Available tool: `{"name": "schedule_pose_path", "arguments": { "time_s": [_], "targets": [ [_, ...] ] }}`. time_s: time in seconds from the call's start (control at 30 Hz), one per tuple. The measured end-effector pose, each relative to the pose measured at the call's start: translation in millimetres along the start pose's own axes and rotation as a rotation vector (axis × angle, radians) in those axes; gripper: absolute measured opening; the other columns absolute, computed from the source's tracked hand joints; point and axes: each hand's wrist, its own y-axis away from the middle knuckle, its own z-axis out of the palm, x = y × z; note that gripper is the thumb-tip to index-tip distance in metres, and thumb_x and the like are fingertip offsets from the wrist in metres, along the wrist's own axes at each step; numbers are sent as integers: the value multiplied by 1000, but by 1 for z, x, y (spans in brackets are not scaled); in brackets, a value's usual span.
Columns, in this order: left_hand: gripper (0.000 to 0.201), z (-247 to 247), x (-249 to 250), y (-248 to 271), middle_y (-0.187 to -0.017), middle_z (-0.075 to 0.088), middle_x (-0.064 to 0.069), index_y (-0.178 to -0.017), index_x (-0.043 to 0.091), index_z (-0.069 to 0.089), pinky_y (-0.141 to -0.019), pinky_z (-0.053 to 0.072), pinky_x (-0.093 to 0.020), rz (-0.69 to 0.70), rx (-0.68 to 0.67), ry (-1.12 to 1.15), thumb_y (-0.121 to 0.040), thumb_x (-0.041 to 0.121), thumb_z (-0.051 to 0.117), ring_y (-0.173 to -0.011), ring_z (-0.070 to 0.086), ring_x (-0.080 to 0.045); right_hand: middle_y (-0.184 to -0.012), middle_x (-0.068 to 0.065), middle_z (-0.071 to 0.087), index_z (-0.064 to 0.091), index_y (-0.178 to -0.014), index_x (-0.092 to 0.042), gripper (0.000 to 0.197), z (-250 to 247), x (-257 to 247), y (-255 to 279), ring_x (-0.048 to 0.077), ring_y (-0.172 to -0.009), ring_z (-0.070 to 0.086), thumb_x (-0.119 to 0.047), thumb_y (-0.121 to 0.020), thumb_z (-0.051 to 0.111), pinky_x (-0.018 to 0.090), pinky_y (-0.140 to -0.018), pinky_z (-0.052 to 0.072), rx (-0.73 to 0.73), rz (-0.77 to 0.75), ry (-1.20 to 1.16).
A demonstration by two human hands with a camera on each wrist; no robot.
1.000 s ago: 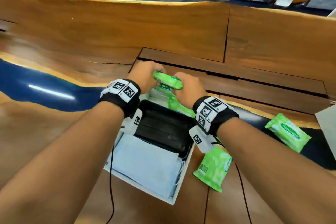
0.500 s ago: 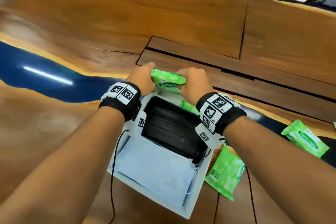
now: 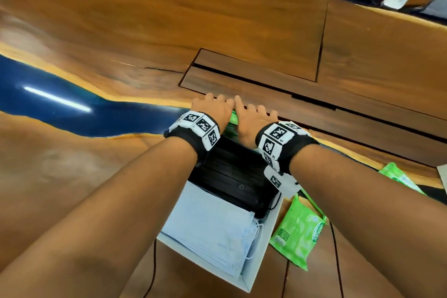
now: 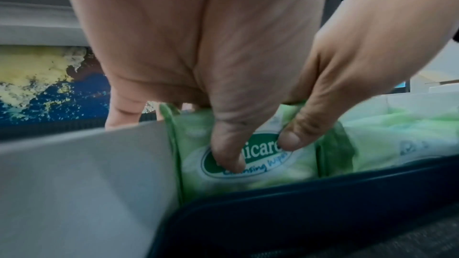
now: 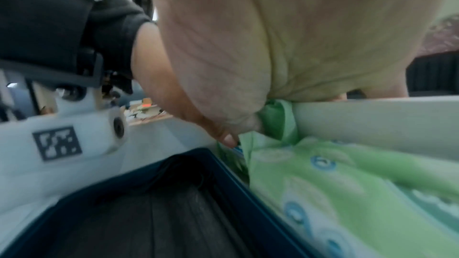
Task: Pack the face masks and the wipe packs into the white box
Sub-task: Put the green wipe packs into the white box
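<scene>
The white box (image 3: 256, 259) holds a stack of pale blue masks (image 3: 210, 227) at its near end and black masks (image 3: 232, 176) in the middle. At the far end stands a green wipe pack (image 3: 232, 119), on edge between the far wall and the black masks. My left hand (image 3: 212, 109) and right hand (image 3: 251, 116) both grip its top, fingers curled over the far side. In the left wrist view both thumbs (image 4: 228, 154) press on the pack's label (image 4: 248, 174). A second green pack (image 5: 347, 183) lies in the box to its right.
Two loose green wipe packs lie on the wooden table: one (image 3: 298, 230) beside the box's right wall, one (image 3: 399, 178) farther right under my right forearm. A recessed hatch panel (image 3: 254, 68) lies just beyond the box. A blue resin strip (image 3: 60, 104) runs left.
Both hands have gone down and forward with the green pack, from above the box's far end into the gap behind the black masks. The pack is now mostly hidden under my hands.
</scene>
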Motion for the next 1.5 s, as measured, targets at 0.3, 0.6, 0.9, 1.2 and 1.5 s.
{"name": "schedule_pose_path", "arguments": {
  "time_s": [0.3, 0.6, 0.9, 1.2, 1.5],
  "targets": [
    [40, 5, 11, -1, -122, 48, -8, -123, 17, 36, -87, 47, -51, -80, 83, -15, -90, 22, 57, -113, 50, -31, -150, 12, 34, 7, -152, -21, 85, -5, 5, 1, 36, -134, 38, -52, -89, 55, 50, -106, 36, -76, 54, -104],
    [19, -14, 7, 17, -109, 62, -13, -107, 12, 58, -76, 48, -41, 61, 138, 122, -90, 16, 64, -100, 60, -35, -111, 3, 66, 68, -96, -21, 13, -55, 60, 15, 22, -100, 61, -14, -90, 58, 30, -80, 49, 54, -9, -330],
    [21, 1, 25, 17, -117, 61, -10, -111, 15, 61, -81, 49, -41, 97, 107, 178, -97, 30, 54, -107, 61, -32, -100, -3, 63, 73, -97, -17, 14, -39, 73, 32, 16, -95, 59, -22, -92, 61, 26, -77, 44, 51, -44, -407],
    [36, -17, 32, 25, -121, 60, -12, -123, 14, 60, -84, 50, -39, -5, 104, 224, -88, 6, 55, -108, 60, -33, -104, 2, 67, 71, -100, -11, 17, -27, 98, 56, 20, -98, 61, -14, -92, 56, 25, -77, 44, 132, -92, -464],
    [15, -61, 82, 43, -98, 63, -7, -97, 12, 61, -73, 48, -37, 72, 368, 334, -94, 21, 50, -93, 59, -30, -110, 6, 68, 69, -105, -10, 17, -10, 175, 87, 22, -103, 63, -15, -89, 63, 30, -89, 49, 180, 34, -529]
  ]
}}
